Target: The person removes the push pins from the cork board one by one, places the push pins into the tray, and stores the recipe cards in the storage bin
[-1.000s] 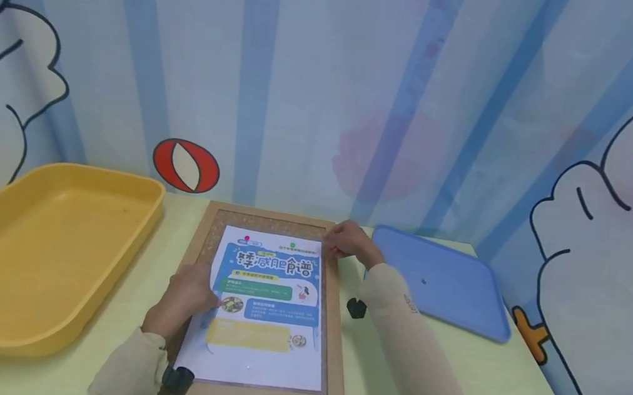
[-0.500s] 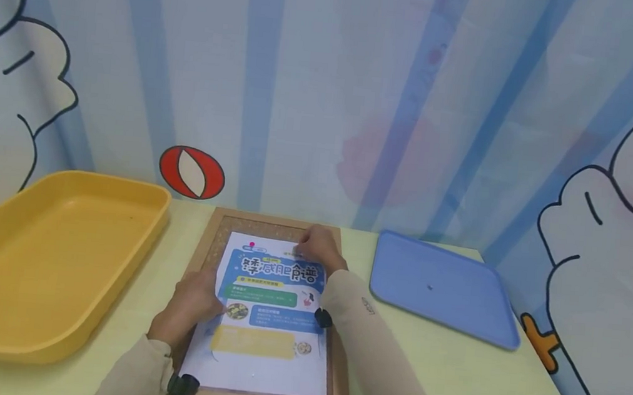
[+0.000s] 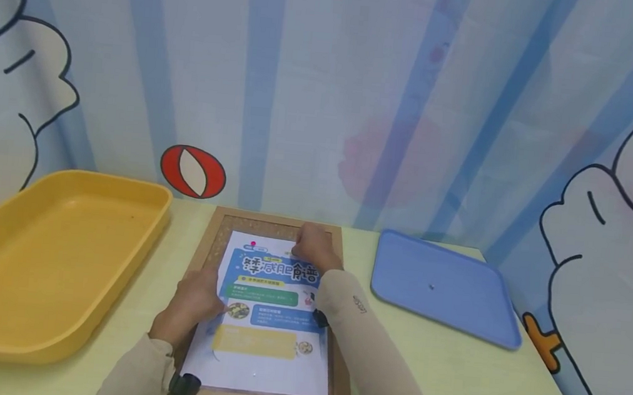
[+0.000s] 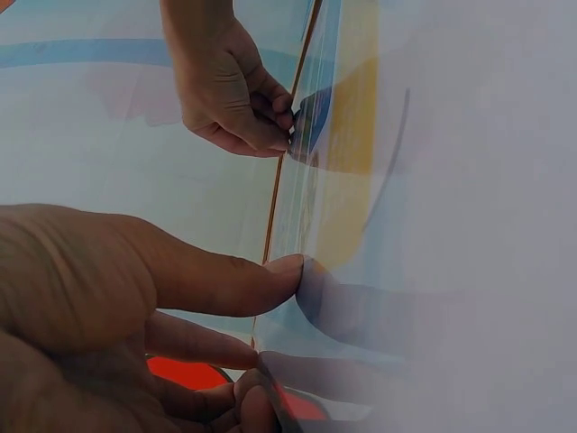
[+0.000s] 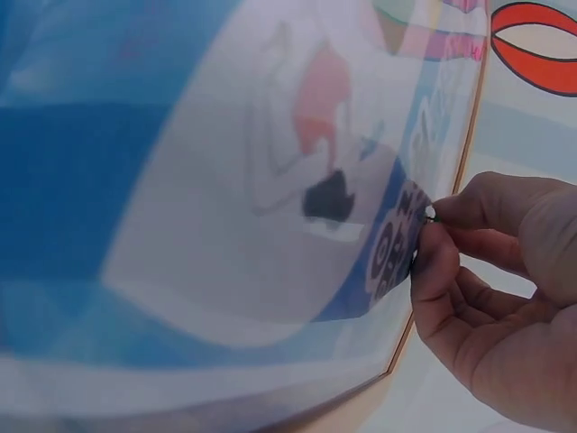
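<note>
A printed sheet (image 3: 261, 374) in blue, green and yellow lies on a wood-framed cork board (image 3: 340, 375). A pink-headed pushpin (image 3: 253, 243) is stuck in its upper left. At the sheet's upper right my right hand (image 3: 314, 247) pinches a small pushpin (image 5: 430, 214) between thumb and forefinger, its tip at the sheet; from the head view the hand hides it. My left hand (image 3: 194, 300) rests on the board's left side. In the left wrist view its thumb (image 4: 279, 275) lies extended with the tip on the sheet, the fingers alongside touching the surface.
A deep yellow tray (image 3: 51, 262) stands left of the board. To the right lies a shallow blue tray (image 3: 457, 272) with a tiny shiny dot on it. A cartoon-printed curtain (image 3: 314, 97) hangs behind the pale table (image 3: 480, 387).
My right hand has moved left from the board's upper right corner onto the sheet, covering the green-headed pushpin seen there before. The left hand stays in place; the head view has shifted slightly.
</note>
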Motion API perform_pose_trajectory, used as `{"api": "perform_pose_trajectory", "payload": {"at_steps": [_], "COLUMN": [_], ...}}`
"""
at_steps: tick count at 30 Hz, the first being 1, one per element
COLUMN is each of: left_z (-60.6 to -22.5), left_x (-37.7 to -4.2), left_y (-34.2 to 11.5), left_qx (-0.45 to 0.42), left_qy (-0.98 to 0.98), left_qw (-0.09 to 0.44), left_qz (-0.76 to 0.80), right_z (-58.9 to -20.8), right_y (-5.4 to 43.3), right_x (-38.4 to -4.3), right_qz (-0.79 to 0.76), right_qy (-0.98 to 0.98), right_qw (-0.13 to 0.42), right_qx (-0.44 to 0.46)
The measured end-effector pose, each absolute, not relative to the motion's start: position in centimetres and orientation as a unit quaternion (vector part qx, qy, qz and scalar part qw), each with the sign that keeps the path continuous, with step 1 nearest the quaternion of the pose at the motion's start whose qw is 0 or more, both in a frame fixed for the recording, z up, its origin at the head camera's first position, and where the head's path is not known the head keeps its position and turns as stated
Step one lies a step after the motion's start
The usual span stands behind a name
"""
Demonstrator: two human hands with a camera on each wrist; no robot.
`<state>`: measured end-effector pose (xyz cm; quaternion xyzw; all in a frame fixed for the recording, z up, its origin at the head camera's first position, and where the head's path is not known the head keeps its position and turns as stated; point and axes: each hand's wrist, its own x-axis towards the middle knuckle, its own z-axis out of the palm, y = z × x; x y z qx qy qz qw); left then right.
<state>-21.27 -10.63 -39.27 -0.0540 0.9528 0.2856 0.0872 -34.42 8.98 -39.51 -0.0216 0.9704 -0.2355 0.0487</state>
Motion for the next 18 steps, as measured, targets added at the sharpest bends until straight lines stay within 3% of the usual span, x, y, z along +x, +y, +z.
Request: {"api": "perform_pose_trajectory", "payload": {"at_steps": [18], "left_z": [-38.99], "left_x": [-21.20], "left_y": [-10.47], "left_qx": [-0.055], "left_qy": [0.953], "left_qw": [0.089], "left_qz": [0.285], "right_z": [-39.97], "right_y": [9.62], "right_x": [-34.50], "right_qz": [-0.177], "right_qy": [0.979], "right_qw": [0.051], "right_qx": [-0.083]}}
